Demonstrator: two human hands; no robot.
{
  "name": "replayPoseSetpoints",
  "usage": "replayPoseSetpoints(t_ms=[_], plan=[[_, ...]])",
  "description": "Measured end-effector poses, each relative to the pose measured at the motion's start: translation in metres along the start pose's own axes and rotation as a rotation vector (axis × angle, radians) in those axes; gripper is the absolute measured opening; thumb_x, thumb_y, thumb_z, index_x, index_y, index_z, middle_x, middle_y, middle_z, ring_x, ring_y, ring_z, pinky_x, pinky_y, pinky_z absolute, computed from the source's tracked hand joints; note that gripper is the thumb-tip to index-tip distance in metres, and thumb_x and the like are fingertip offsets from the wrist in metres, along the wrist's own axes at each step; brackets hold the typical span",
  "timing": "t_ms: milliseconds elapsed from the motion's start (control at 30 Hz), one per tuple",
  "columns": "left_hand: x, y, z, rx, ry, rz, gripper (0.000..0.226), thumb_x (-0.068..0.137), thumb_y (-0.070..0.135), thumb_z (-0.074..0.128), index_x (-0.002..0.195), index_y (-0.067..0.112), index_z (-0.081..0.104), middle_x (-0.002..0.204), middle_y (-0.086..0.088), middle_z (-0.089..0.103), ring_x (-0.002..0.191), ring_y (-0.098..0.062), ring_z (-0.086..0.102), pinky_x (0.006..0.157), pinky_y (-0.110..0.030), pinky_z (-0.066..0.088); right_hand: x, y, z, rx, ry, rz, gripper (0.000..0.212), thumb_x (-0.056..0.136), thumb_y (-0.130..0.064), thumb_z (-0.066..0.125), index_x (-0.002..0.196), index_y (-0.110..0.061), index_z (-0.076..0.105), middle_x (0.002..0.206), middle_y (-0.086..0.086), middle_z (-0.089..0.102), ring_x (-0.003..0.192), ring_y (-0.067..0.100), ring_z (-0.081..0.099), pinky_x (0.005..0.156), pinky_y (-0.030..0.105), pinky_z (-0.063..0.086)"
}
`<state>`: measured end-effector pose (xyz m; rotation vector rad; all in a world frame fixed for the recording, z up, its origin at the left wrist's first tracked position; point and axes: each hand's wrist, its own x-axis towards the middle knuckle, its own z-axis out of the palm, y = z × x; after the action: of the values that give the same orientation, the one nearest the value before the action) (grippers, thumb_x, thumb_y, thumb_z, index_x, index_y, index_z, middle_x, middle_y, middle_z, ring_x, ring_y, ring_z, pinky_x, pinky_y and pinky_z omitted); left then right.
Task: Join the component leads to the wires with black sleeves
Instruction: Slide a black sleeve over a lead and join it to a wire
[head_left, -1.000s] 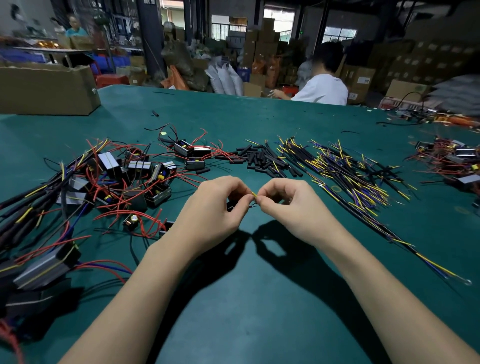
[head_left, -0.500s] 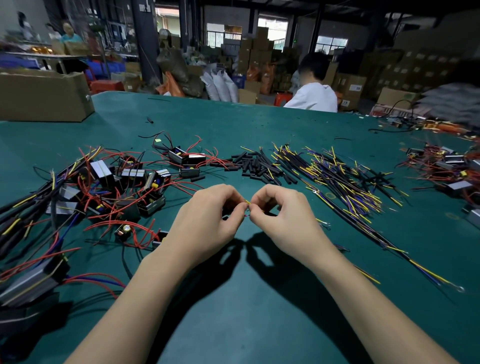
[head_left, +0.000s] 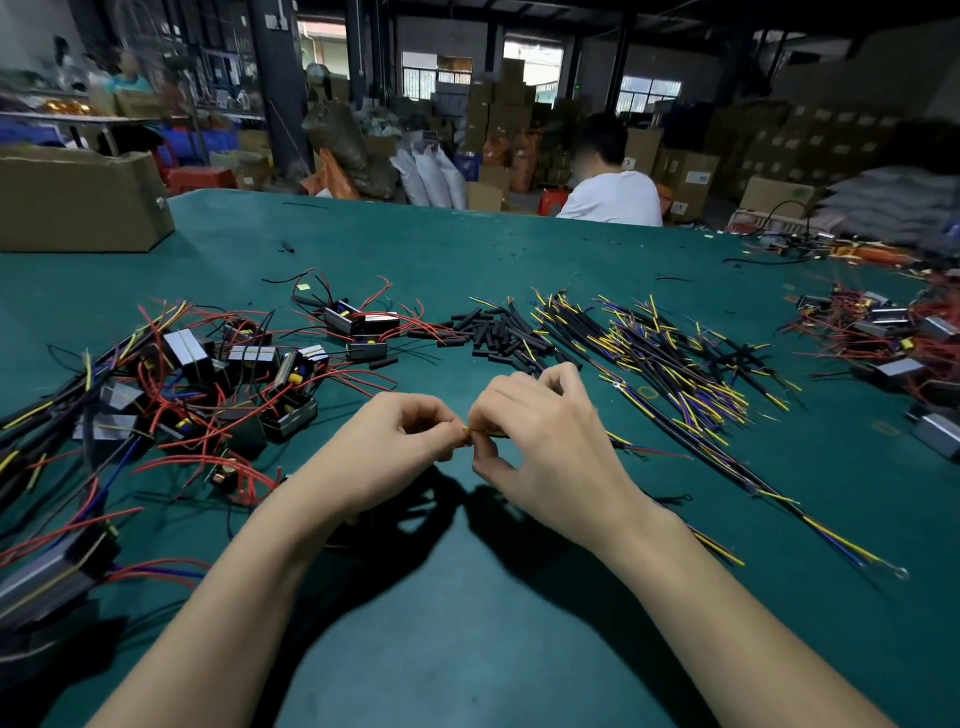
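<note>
— Both hands busy?
— Yes: my left hand (head_left: 387, 447) and right hand (head_left: 540, 441) pinch one yellow wire end (head_left: 466, 429) between them, mid-counter (head_left: 467, 649), steadying the join. Black sleeves (head_left: 493, 332) wait toward the far edge.

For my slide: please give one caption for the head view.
Both hands pinch a yellow wire end above the green table.

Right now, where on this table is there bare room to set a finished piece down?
Bare green table lies between the forearms, and far beyond the black sleeves. Crowded: components left, wires right.
</note>
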<state>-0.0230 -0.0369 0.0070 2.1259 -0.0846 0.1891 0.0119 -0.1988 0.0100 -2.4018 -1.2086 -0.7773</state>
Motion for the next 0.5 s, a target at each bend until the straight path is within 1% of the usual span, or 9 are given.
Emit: replayPoseSetpoints(t_ms=[33, 100, 133, 167, 200, 267, 333, 400, 500], plan=[[0.000, -0.001, 0.001, 0.004, 0.020, 0.034, 0.013, 0.085, 0.020, 0.066, 0.073, 0.015, 0.068, 0.073, -0.004, 0.070, 0.066, -0.008, 0.053, 0.068, -0.025, 0.042, 0.000, 0.001, 0.000, 0.035, -0.002, 0.028, 0.005, 0.079, -0.015, 0.060, 0.075, -0.016, 0.059, 0.074, -0.007, 0.058, 0.070, 0.014, 0.051, 0.075, 0.036, 0.035], [-0.002, -0.001, 0.005, 0.091, 0.097, 0.146, 0.014, 0.083, 0.015, 0.068, 0.071, 0.022, 0.067, 0.066, 0.011, 0.067, 0.061, 0.003, 0.054, 0.064, -0.012, 0.040, -0.001, 0.004, 0.000, 0.189, -0.012, 0.140, 0.008, 0.082, -0.016, 0.062, 0.075, -0.016, 0.058, 0.075, -0.009, 0.057, 0.070, 0.011, 0.051, 0.078, 0.036, 0.037], [-0.002, -0.001, 0.006, 0.147, 0.127, 0.200, 0.017, 0.082, 0.012, 0.069, 0.072, 0.026, 0.065, 0.065, 0.015, 0.066, 0.063, 0.003, 0.057, 0.065, -0.010, 0.041, -0.002, 0.006, 0.000, 0.285, -0.023, 0.202, 0.009, 0.082, -0.016, 0.063, 0.075, -0.016, 0.059, 0.074, -0.009, 0.058, 0.070, 0.012, 0.053, 0.079, 0.036, 0.038], [-0.003, -0.001, 0.008, 0.197, 0.146, 0.242, 0.019, 0.081, 0.011, 0.071, 0.076, 0.029, 0.064, 0.067, 0.015, 0.065, 0.067, 0.001, 0.059, 0.068, -0.014, 0.045, -0.002, 0.007, 0.001, 0.376, -0.030, 0.257, 0.009, 0.082, -0.015, 0.063, 0.074, -0.015, 0.060, 0.072, -0.008, 0.059, 0.069, 0.013, 0.055, 0.078, 0.036, 0.042], [-0.003, -0.002, 0.008, 0.240, 0.164, 0.272, 0.021, 0.079, 0.012, 0.072, 0.080, 0.030, 0.063, 0.070, 0.014, 0.064, 0.069, -0.002, 0.059, 0.071, -0.022, 0.049, -0.001, 0.009, 0.000, 0.454, -0.035, 0.304, 0.009, 0.081, -0.013, 0.064, 0.073, -0.014, 0.061, 0.070, -0.006, 0.060, 0.068, 0.014, 0.056, 0.076, 0.035, 0.045], [-0.003, -0.003, 0.007, 0.286, 0.205, 0.327, 0.019, 0.078, 0.014, 0.073, 0.085, 0.028, 0.063, 0.072, 0.011, 0.061, 0.073, -0.011, 0.060, 0.071, -0.035, 0.051, 0.001, 0.009, -0.001, 0.584, -0.061, 0.378, 0.014, 0.081, -0.009, 0.065, 0.069, -0.016, 0.062, 0.065, -0.005, 0.061, 0.062, 0.012, 0.055, 0.068, 0.028, 0.047], [-0.003, -0.002, 0.005, 0.319, 0.229, 0.408, 0.011, 0.077, 0.017, 0.070, 0.085, 0.023, 0.064, 0.073, 0.010, 0.059, 0.072, -0.012, 0.059, 0.069, -0.040, 0.050, 0.003, 0.010, -0.002, 0.677, -0.109, 0.440, 0.020, 0.082, -0.008, 0.064, 0.067, -0.019, 0.062, 0.063, -0.005, 0.059, 0.058, 0.007, 0.049, 0.060, 0.020, 0.042], [-0.004, 0.001, 0.005, 0.352, 0.242, 0.456, 0.008, 0.076, 0.022, 0.067, 0.083, 0.019, 0.066, 0.074, 0.011, 0.058, 0.071, -0.010, 0.057, 0.068, -0.043, 0.050, 0.003, 0.011, -0.003, 0.742, -0.145, 0.497, 0.021, 0.084, -0.007, 0.063, 0.066, -0.019, 0.063, 0.061, -0.005, 0.058, 0.057, 0.006, 0.046, 0.057, 0.018, 0.039], [-0.005, 0.003, 0.005, 0.320, 0.269, 0.469, 0.007, 0.077, 0.018, 0.073, 0.079, 0.013, 0.068, 0.073, 0.008, 0.060, 0.070, -0.012, 0.058, 0.067, -0.046, 0.049, 0.004, 0.015, -0.005, 0.839, -0.182, 0.561, 0.018, 0.087, -0.007, 0.060, 0.070, -0.013, 0.065, 0.059, -0.002, 0.057, 0.053, 0.005, 0.047, 0.053, 0.014, 0.037]])
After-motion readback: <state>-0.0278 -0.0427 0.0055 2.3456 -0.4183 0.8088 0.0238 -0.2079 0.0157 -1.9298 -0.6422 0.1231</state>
